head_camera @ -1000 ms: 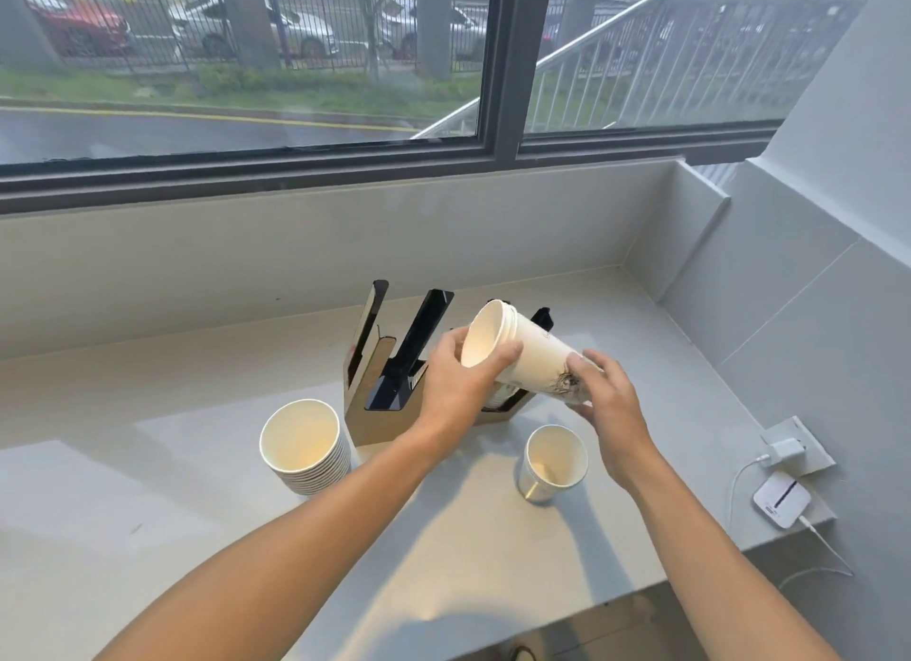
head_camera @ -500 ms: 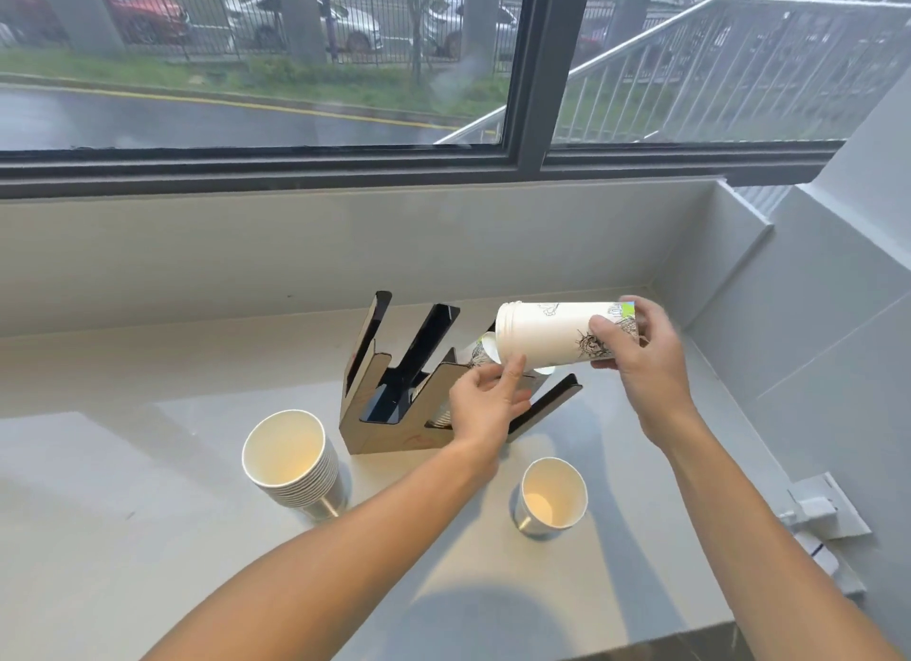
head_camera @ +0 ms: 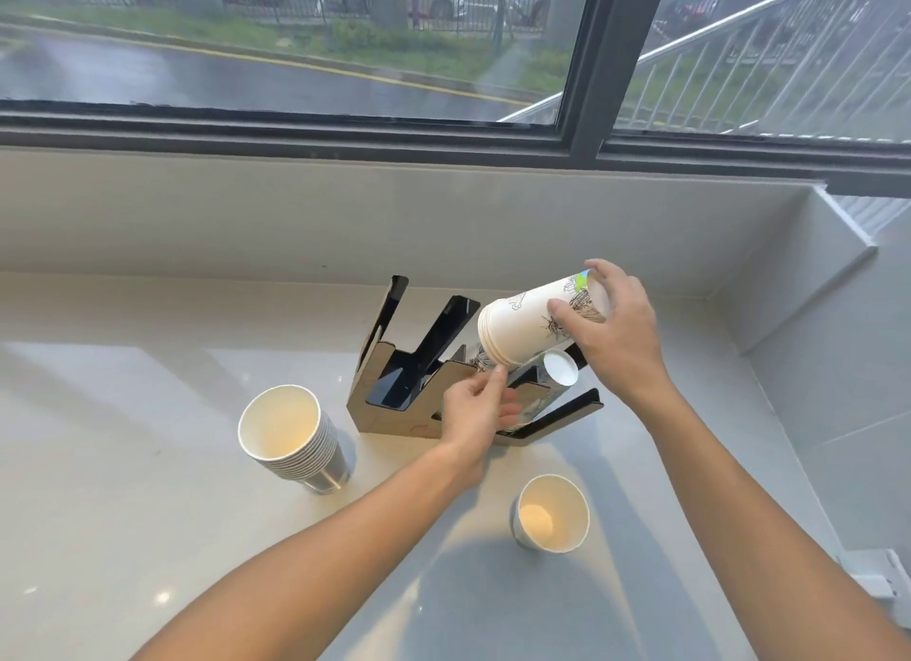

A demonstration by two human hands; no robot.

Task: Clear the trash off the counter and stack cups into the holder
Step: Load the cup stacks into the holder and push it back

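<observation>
My right hand (head_camera: 616,330) grips a stack of white printed paper cups (head_camera: 522,325) by its base end, tilted with the rims pointing down-left just above the cup holder (head_camera: 394,389). The holder is wood and black acrylic with slanted slots. In its right slot lie more printed cups, one white base (head_camera: 560,369) facing me. My left hand (head_camera: 475,409) grips the holder's front panel, fingers over the cups lying there. A tall stack of cups (head_camera: 291,433) stands upright left of the holder. A single cup (head_camera: 552,512) stands in front of it.
The grey counter (head_camera: 148,488) runs to a low wall under the window at the back and a tiled wall on the right. A white socket with a plug (head_camera: 882,576) sits at the counter's right edge.
My right hand has tipped the held stack so its rims point down towards the holder. My left hand let go of that stack and moved onto the holder's front. The view has moved closer.
</observation>
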